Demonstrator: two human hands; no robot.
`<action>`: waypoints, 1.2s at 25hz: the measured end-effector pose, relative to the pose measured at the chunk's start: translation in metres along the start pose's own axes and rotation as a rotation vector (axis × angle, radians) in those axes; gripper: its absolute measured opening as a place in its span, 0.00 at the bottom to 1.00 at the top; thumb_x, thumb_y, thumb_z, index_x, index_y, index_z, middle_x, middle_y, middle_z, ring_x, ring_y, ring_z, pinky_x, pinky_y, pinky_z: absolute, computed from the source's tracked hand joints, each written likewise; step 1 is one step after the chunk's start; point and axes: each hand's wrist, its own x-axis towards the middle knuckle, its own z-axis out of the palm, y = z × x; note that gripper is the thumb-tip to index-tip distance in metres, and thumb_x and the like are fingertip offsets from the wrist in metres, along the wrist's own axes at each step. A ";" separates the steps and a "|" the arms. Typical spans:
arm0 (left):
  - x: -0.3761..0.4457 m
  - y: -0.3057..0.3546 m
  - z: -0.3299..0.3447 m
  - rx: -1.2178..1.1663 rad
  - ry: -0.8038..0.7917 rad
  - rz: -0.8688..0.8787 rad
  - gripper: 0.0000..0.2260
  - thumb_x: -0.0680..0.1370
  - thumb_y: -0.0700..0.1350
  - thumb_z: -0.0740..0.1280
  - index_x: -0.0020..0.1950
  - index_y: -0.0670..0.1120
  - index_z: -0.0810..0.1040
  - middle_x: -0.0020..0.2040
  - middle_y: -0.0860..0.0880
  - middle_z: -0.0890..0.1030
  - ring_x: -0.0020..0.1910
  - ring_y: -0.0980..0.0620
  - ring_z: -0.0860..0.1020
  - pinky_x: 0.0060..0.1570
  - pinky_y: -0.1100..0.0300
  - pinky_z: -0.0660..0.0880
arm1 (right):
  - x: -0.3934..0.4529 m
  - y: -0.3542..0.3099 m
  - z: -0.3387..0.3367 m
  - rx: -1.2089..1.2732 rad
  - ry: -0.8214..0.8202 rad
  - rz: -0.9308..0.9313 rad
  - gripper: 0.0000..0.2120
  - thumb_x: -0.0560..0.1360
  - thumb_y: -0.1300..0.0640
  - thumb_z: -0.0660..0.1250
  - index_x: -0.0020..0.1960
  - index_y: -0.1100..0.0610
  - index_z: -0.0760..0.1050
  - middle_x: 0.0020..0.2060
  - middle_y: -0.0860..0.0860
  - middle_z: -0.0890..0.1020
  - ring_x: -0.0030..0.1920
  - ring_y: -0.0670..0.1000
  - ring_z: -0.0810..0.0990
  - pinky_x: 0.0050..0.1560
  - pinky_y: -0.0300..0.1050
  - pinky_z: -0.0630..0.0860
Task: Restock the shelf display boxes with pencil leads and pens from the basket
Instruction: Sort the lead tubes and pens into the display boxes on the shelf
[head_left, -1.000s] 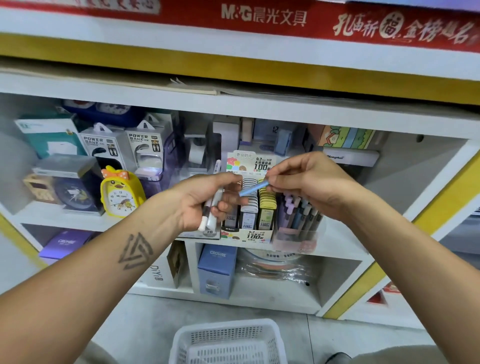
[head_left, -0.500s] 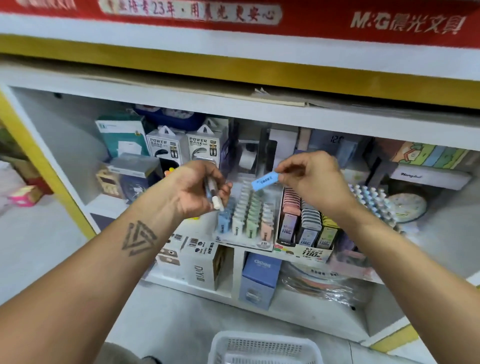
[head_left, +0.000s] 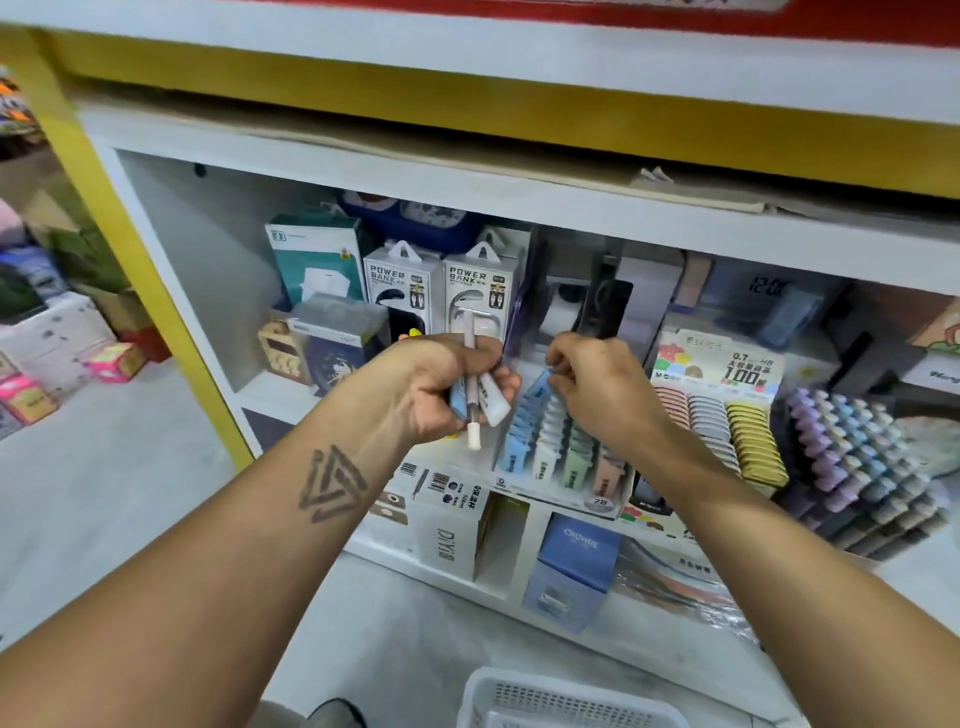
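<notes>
My left hand (head_left: 441, 387) grips a bundle of a pen (head_left: 471, 395) and pastel lead cases (head_left: 493, 397) in front of the shelf. My right hand (head_left: 597, 387) pinches a blue pencil lead case (head_left: 540, 387) at the top of the blue column in the 2B display box (head_left: 563, 457), which holds rows of blue, white, green and pink cases. To its right stands a second lead display box (head_left: 722, 415) with pink, grey and yellow rows, then a stepped pen display (head_left: 852, 457). The white basket (head_left: 561, 699) sits on the floor below.
Power bank boxes (head_left: 441, 291) and a teal box (head_left: 317, 254) stand at the back of the shelf. A white DIYO box (head_left: 447, 525) and a blue Crumre box (head_left: 576, 566) sit on the lower shelf. A yellow post (head_left: 130, 249) edges the unit on the left.
My right hand has brought the blue lead case down from mid-air to the blue column of the 2B box. The view has shifted left and closer; my left hand keeps its bundle.
</notes>
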 end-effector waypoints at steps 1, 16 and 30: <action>0.001 0.000 -0.001 -0.008 0.004 -0.004 0.06 0.80 0.34 0.62 0.46 0.40 0.76 0.37 0.42 0.79 0.31 0.47 0.80 0.32 0.55 0.81 | 0.001 -0.001 0.002 -0.002 -0.020 0.012 0.05 0.77 0.61 0.69 0.52 0.54 0.78 0.46 0.54 0.83 0.47 0.55 0.82 0.51 0.54 0.81; 0.000 -0.001 0.005 0.061 0.018 0.067 0.07 0.82 0.34 0.58 0.47 0.41 0.73 0.45 0.39 0.82 0.51 0.38 0.80 0.57 0.40 0.75 | 0.005 -0.021 -0.011 0.257 -0.056 0.108 0.09 0.80 0.61 0.66 0.51 0.50 0.83 0.45 0.50 0.83 0.44 0.51 0.81 0.47 0.47 0.79; 0.007 -0.004 0.026 0.026 0.080 0.047 0.08 0.84 0.39 0.57 0.47 0.41 0.72 0.38 0.42 0.78 0.32 0.51 0.74 0.25 0.64 0.74 | 0.008 0.016 -0.053 0.274 0.201 0.095 0.06 0.79 0.61 0.67 0.56 0.54 0.79 0.44 0.55 0.84 0.40 0.53 0.85 0.46 0.51 0.84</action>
